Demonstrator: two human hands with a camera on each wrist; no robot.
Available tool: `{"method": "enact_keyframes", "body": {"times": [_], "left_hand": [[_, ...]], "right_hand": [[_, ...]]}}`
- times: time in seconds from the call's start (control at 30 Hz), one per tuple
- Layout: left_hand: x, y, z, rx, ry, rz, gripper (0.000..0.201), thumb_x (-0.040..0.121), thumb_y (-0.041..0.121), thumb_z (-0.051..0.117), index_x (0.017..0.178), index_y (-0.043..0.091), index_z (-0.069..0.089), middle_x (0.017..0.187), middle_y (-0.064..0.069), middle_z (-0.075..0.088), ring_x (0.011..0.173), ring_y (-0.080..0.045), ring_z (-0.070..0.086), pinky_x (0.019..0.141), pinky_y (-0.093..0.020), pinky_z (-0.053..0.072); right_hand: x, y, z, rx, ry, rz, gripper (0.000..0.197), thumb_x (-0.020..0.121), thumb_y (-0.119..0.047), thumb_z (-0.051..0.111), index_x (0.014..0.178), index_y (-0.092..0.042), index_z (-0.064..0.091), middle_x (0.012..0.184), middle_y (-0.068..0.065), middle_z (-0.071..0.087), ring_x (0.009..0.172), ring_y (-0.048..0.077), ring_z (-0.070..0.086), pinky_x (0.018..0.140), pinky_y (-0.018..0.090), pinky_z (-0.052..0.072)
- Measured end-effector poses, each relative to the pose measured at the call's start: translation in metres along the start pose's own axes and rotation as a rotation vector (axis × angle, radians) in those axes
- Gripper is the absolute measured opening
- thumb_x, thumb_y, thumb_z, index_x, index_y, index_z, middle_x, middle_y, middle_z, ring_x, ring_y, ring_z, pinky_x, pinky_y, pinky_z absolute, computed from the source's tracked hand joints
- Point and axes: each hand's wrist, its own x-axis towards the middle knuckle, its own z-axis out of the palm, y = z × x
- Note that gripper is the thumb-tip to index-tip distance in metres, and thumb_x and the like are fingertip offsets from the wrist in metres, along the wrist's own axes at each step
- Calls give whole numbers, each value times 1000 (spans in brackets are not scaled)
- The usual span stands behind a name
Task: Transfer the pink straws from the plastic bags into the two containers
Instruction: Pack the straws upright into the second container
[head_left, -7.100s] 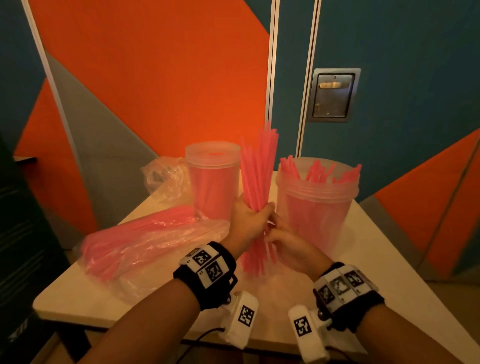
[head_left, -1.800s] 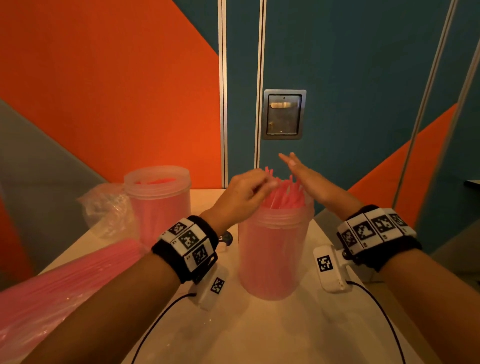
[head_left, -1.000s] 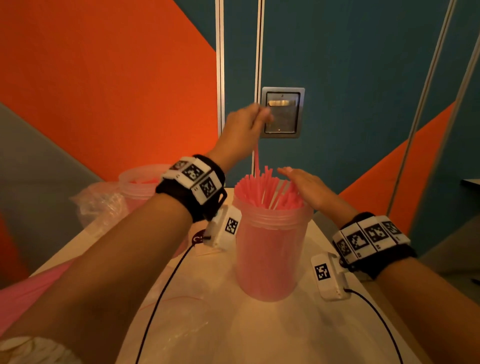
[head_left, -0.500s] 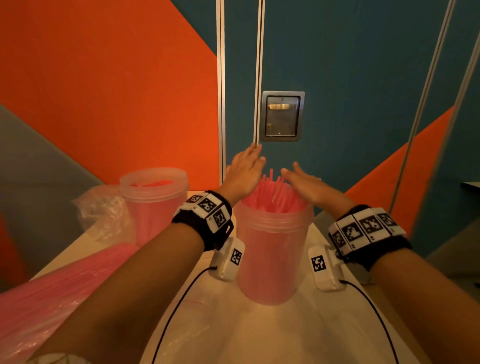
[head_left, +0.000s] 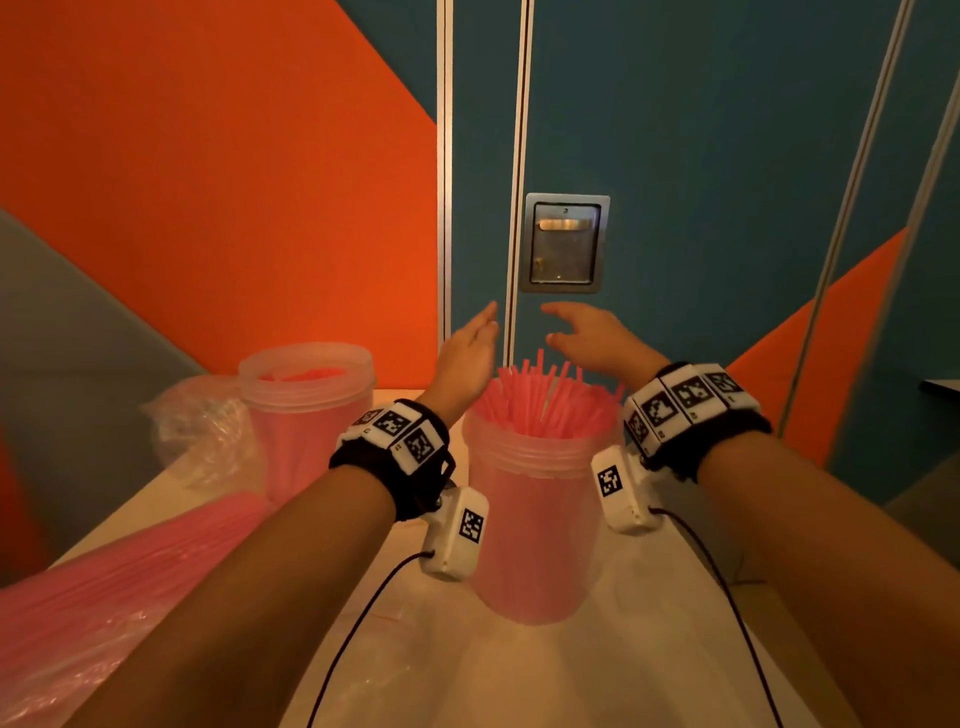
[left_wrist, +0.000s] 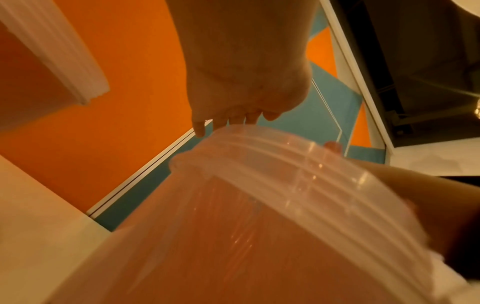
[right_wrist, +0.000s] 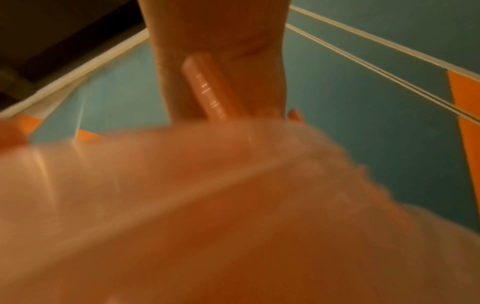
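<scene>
The near clear container (head_left: 535, 525) stands mid-table, packed with upright pink straws (head_left: 545, 405). My left hand (head_left: 478, 332) is open beside the left of the straw tips, fingers straight and pointing away. On their right my right hand (head_left: 571, 327) hovers open with its fingers spread. Neither hand holds anything. The left wrist view shows my palm (left_wrist: 241, 61) above the container rim (left_wrist: 285, 164). One straw end (right_wrist: 207, 92) stands in front of my right palm in the blurred right wrist view. A second container (head_left: 306, 410) with straws stands to the left.
A plastic bag full of pink straws (head_left: 104, 597) lies at the table's left front. A crumpled empty bag (head_left: 202, 436) sits behind it beside the second container. Thin clear plastic (head_left: 374, 675) lies flat on the table (head_left: 649, 649) near me. A wall with a metal latch plate (head_left: 565, 243) is close behind.
My left hand, raised a second ago pinching a single straw above the container, has let go and come down. Both hands now stay open at the straw tips.
</scene>
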Motion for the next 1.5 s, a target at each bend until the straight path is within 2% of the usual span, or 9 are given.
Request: {"method": "enact_keyframes", "body": {"times": [0.13, 0.3, 0.53, 0.8, 0.87, 1.03, 1.2, 1.37, 1.5], "left_hand": [[-12, -7, 6, 203, -126, -77, 49, 102, 36, 22, 149, 22, 18, 152, -6, 31, 138, -23, 32, 110, -31, 24], [-19, -4, 8, 355, -132, -70, 51, 102, 40, 17, 150, 22, 13, 151, -7, 33, 137, -25, 34, 108, -33, 26], [-20, -5, 7, 354, -141, -66, 51, 102, 40, 16, 149, 21, 15, 155, -3, 24, 142, -23, 24, 113, -33, 18], [-18, -7, 9, 438, -160, -56, 51, 102, 39, 16, 149, 18, 19, 154, -5, 26, 142, -24, 24, 114, -35, 18], [-17, -7, 9, 438, -164, -51, 51, 102, 39, 16, 149, 18, 19, 154, -5, 26, 142, -24, 25, 115, -35, 19], [-19, -5, 9, 454, -168, -41, 51, 102, 38, 16, 148, 17, 20, 154, -5, 26, 142, -23, 24, 114, -33, 18], [-21, -3, 8, 460, -179, -27, 51, 103, 35, 16, 149, 14, 20, 155, -4, 24, 142, -21, 23, 113, -29, 17], [-21, -3, 9, 447, -184, -29, 50, 103, 35, 17, 149, 15, 20, 155, -4, 24, 143, -19, 21, 113, -29, 16], [-20, -5, 9, 435, -184, -33, 50, 103, 36, 17, 148, 15, 20, 155, -3, 24, 143, -18, 21, 114, -29, 15]], "right_hand": [[1, -13, 8, -297, -259, -98, 43, 97, -18, 44, 140, -12, 42, 143, 12, 45, 130, 27, 43, 105, 31, 31], [2, -4, 13, -122, 46, -141, 22, 84, -2, 58, 102, -5, 71, 104, 13, 71, 102, 26, 63, 90, 29, 46], [-3, -17, -54, 346, 541, -139, 26, 83, -4, 62, 73, -22, 47, 66, -9, 48, 53, -14, 52, 50, -1, 36], [-22, -4, 1, -13, 96, -145, 17, 80, -4, 67, 77, -15, 54, 66, -5, 51, 74, 13, 51, 53, 7, 35], [-23, 1, 11, -60, 25, -122, 20, 81, -10, 66, 72, -23, 54, 67, -11, 52, 77, 14, 53, 73, 18, 43], [-20, 1, -17, -52, 126, 16, 26, 92, -36, 52, 111, -29, 67, 117, -2, 65, 118, 21, 52, 101, 44, 39], [-26, 14, -38, -104, -48, 168, 43, 96, -39, 43, 125, -10, 58, 126, 11, 58, 111, 30, 56, 90, 34, 44], [-38, 25, -16, -4, -226, 247, 47, 94, -43, 47, 119, -5, 55, 96, 7, 58, 58, 18, 50, 53, 25, 39], [-33, 31, 8, -109, -42, 132, 37, 98, -30, 39, 116, -2, 54, 114, 17, 61, 91, 32, 59, 75, 34, 44]]}}
